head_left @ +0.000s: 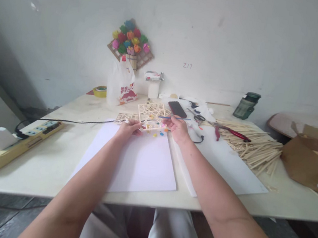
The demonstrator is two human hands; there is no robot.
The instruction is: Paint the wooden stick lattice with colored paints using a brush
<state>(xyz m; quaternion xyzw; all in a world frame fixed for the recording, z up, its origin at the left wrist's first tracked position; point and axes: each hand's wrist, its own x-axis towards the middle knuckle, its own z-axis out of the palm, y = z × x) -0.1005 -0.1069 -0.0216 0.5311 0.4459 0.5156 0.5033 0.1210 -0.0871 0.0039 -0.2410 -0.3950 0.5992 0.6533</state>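
My left hand (pixel 128 128) is closed at the lower left corner of a pale wooden stick frame (pixel 139 112), its fingers wrapped on the edge. My right hand (pixel 179 129) pinches a thin blue stick-like tool (pixel 165 117), perhaps a brush, which lies across the frame's right side. Short pieces of stick show within the frame's outline. Small coloured bits, among them an orange one (pixel 166 130) and a blue one (pixel 162 134), are just below the frame. A second small lattice piece (pixel 125 118) lies left of it. My fingertips are too small to make out finely.
White paper sheets (pixel 145 169) cover the table's middle. At right lie wooden sticks (pixel 258 149), red-handled pliers (pixel 235 134), scissors (pixel 199 118) and a phone (pixel 177 109). A black cable (pixel 86 122) runs left to a power strip (pixel 19 145). A plastic bag (pixel 119 82) and green bottle (pixel 246 105) stand behind.
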